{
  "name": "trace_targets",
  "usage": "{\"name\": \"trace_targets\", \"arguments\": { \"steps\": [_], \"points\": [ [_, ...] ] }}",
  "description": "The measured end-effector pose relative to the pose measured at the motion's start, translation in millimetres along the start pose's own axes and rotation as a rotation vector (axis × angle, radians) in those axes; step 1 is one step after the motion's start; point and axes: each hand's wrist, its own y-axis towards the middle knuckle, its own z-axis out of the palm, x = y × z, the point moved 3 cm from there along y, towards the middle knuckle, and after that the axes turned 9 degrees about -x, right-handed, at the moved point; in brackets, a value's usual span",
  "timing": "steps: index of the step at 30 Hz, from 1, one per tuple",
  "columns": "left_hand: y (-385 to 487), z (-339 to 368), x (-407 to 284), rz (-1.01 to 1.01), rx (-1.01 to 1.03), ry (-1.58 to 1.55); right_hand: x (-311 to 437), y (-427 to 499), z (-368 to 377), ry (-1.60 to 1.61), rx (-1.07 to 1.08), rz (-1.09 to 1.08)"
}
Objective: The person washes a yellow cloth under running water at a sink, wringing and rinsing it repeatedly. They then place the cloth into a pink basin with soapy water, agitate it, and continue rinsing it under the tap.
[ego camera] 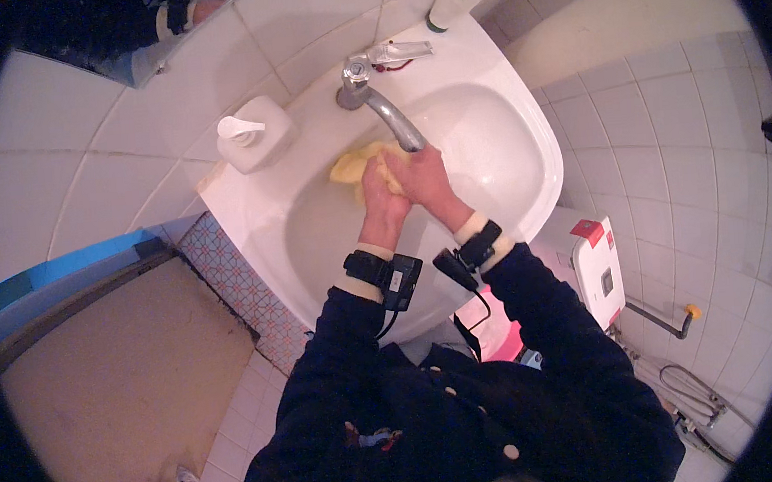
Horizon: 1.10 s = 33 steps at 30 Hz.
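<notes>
Over the basin of a white ceramic washbasin (514,195), my two hands press together around a yellow cloth (349,168). My left hand (383,197) grips it from the left, and part of the cloth spreads out beyond the fingers. From the right, my right hand (425,181) closes over the same cloth, hiding its middle. Just above my right knuckles is the outlet of the chrome faucet (394,117). Whether water is running cannot be made out.
A white pump bottle (261,135) stands on the basin's left ledge. At the back right corner stands a white tube (455,1). A red cord (393,68) lies by the faucet lever (406,52). A white box-shaped unit (600,273) is right of the basin, near a pipe (657,321).
</notes>
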Motion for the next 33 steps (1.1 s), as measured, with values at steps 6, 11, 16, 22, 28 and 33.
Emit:
{"name": "trace_targets", "arguments": {
  "steps": [6,11,16,22,28,33],
  "points": [
    [-7.3,1.4,0.2,0.006,-0.139,0.034,-13.5,23.0,-11.5,1.264,0.395,0.54],
    [-13.9,4.7,-7.9,0.01,-0.101,-0.053,-4.8,-32.0,-47.2,0.864,0.332,0.248],
    [-13.1,4.0,3.8,-0.04,-0.105,0.089,20.8,-57.0,-38.7,0.14,-0.105,-0.533],
    [-4.8,-3.3,13.4,-0.038,-0.079,0.043,6.6,-32.1,-23.3,0.037,-0.115,-0.291],
    [-10.8,-11.2,15.9,-0.064,-0.123,0.203,-31.4,-8.0,-21.0,1.016,0.523,0.495],
    [-39.6,-10.5,14.3,-0.326,0.142,0.191,-48.0,-6.1,-44.7,0.779,0.705,0.457]
  ]
}}
